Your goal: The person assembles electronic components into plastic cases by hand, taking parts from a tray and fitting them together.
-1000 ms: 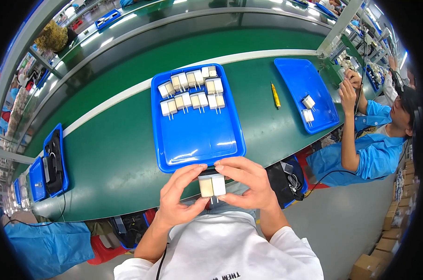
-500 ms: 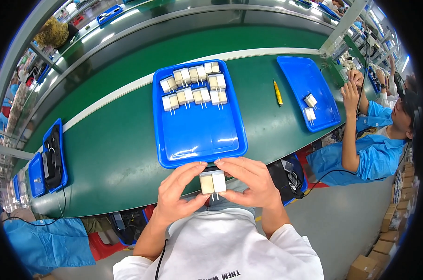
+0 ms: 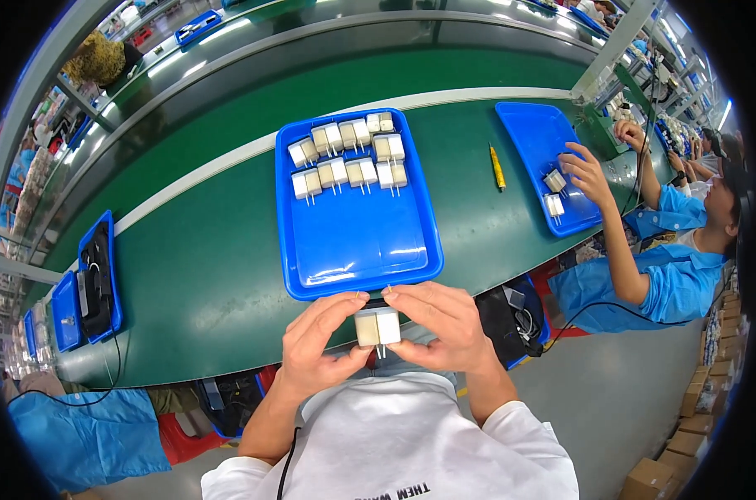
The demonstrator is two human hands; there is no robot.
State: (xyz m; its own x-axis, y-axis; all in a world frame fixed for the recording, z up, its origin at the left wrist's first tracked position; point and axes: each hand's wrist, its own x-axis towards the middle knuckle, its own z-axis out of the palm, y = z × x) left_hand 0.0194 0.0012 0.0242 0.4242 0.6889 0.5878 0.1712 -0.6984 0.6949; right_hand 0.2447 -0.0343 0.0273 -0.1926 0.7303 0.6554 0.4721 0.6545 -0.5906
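Both hands meet just near of the blue tray [image 3: 353, 242], at the near edge of the green conveyor belt [image 3: 203, 275]. The left hand [image 3: 320, 337] and the right hand [image 3: 440, 325] each pinch a white plug adapter; the pair of adapters [image 3: 377, 327] is pressed side by side between the fingertips, prongs pointing toward the person. On the far half of the tray lie two rows of white adapters [image 3: 347, 158], prongs toward the near side; the near half is bare.

To the right, a yellow pen [image 3: 496, 167] lies on the belt between this tray and a second blue tray [image 3: 545, 158], where a co-worker's hand [image 3: 585, 171] reaches over two adapters. At far left stand small blue trays [image 3: 103, 275] with dark parts.

Against the picture from one second ago, the hands hold the same grip; the co-worker's hand has come down to the second tray.

The seam between the held adapters and the fingertips behind them is hard to make out.
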